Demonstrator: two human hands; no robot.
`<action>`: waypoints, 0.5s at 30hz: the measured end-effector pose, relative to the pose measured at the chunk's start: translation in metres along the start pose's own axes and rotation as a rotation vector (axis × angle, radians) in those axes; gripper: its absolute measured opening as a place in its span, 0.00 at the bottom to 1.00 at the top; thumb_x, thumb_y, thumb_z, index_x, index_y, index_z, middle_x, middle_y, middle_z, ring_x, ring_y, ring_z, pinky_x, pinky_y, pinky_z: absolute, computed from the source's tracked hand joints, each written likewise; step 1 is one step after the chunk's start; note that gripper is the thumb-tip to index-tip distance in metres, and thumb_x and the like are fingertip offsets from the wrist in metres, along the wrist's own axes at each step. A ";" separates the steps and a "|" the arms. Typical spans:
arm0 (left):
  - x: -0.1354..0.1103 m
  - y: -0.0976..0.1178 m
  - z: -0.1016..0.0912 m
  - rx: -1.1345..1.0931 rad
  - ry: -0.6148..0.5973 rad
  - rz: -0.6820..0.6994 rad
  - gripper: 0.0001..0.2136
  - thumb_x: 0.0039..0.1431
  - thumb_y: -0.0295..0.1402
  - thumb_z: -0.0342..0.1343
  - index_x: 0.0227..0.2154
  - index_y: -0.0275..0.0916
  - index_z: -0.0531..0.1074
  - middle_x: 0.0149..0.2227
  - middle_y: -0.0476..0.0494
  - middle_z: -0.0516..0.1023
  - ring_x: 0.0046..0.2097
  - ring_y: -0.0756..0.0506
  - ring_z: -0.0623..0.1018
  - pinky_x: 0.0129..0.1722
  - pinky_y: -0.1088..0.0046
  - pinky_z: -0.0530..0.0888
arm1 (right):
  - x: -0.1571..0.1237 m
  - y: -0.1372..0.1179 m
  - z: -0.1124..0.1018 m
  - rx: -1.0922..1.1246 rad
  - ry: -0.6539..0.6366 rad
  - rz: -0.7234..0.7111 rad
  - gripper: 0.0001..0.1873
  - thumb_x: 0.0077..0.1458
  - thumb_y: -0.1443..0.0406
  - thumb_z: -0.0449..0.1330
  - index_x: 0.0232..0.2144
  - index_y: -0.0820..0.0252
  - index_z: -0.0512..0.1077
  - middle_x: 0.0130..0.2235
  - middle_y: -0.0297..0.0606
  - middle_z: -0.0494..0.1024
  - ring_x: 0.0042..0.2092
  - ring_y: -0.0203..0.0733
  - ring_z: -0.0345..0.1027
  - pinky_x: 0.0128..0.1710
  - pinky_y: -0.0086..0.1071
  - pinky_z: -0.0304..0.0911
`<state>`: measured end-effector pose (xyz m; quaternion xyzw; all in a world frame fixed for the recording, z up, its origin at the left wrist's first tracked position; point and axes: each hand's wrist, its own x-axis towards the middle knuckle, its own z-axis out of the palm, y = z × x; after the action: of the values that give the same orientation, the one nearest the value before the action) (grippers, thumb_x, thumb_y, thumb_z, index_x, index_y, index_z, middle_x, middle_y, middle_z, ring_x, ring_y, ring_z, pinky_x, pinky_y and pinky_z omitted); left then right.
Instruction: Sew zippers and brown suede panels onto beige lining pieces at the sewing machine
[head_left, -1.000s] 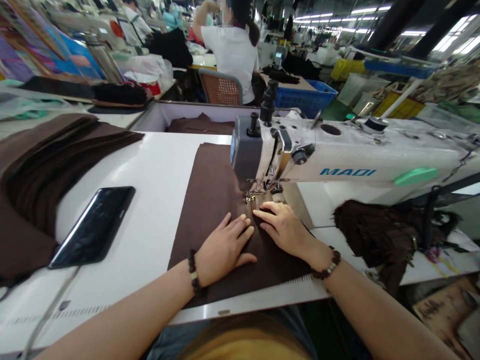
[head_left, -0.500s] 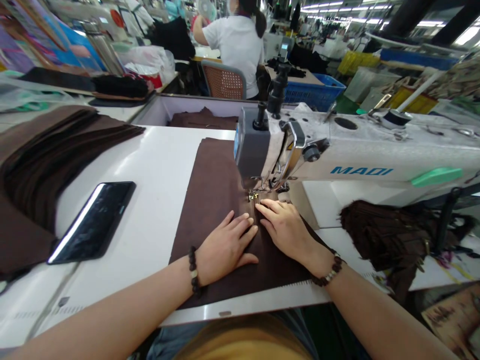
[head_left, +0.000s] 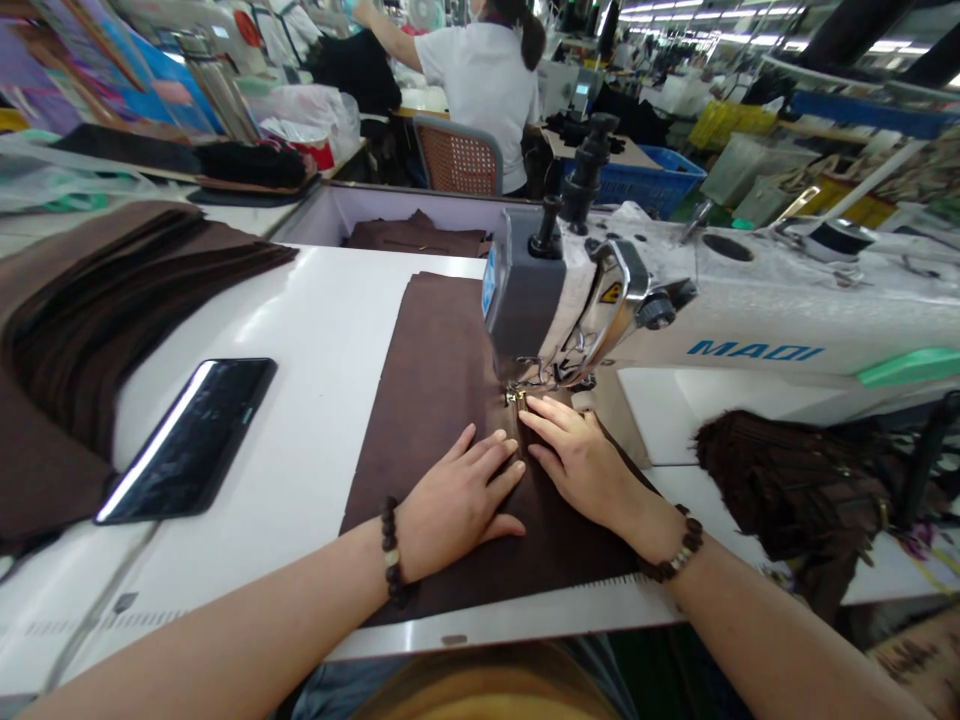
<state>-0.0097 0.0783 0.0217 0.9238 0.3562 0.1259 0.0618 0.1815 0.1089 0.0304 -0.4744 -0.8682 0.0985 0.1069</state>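
A dark brown fabric panel (head_left: pixel 427 400) lies flat on the white sewing table, partly beneath the head of the sewing machine (head_left: pixel 525 290). A zipper (head_left: pixel 519 415) runs along the panel toward the presser foot (head_left: pixel 517 392). My left hand (head_left: pixel 459 500) rests flat on the panel left of the zipper, fingers stretched out and holding nothing. On the zipper's right side, my right hand (head_left: pixel 581 455) presses the fabric with extended fingers, its tips close to the presser foot. The needle point is too small to make out.
A black phone (head_left: pixel 191 440) lies on the table at left, beside a stack of brown fabric pieces (head_left: pixel 67 350). More brown pieces (head_left: pixel 787 490) are bunched at right. Beyond the table, a person in a white shirt (head_left: pixel 480 90) works near a blue crate (head_left: pixel 649 180).
The camera view has shifted slightly, so the machine and table appear a little farther right. My hands keep nearly the same place on the panel. The person ahead has stretched an arm out leftward.
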 end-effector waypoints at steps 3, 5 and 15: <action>0.001 -0.001 0.000 0.001 0.003 -0.002 0.25 0.52 0.47 0.56 0.48 0.34 0.66 0.51 0.35 0.67 0.55 0.37 0.65 0.54 0.50 0.62 | 0.001 0.001 0.001 0.007 -0.002 -0.004 0.19 0.57 0.68 0.49 0.52 0.59 0.63 0.57 0.40 0.61 0.56 0.45 0.54 0.55 0.53 0.50; 0.001 -0.001 0.000 0.006 0.008 -0.004 0.25 0.52 0.46 0.56 0.47 0.34 0.66 0.50 0.35 0.68 0.55 0.37 0.66 0.54 0.51 0.62 | 0.002 0.004 0.002 0.017 -0.004 -0.018 0.19 0.58 0.67 0.49 0.52 0.59 0.62 0.57 0.41 0.61 0.56 0.45 0.54 0.56 0.53 0.49; 0.003 -0.007 0.000 -0.001 0.012 0.025 0.24 0.52 0.45 0.57 0.46 0.32 0.67 0.50 0.34 0.69 0.55 0.36 0.65 0.54 0.49 0.62 | -0.003 0.003 -0.003 0.101 -0.050 0.015 0.20 0.58 0.71 0.44 0.52 0.59 0.63 0.57 0.42 0.61 0.58 0.43 0.52 0.57 0.54 0.44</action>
<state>-0.0121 0.0861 0.0209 0.9274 0.3448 0.1324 0.0586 0.1861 0.1078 0.0322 -0.4723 -0.8609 0.1548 0.1082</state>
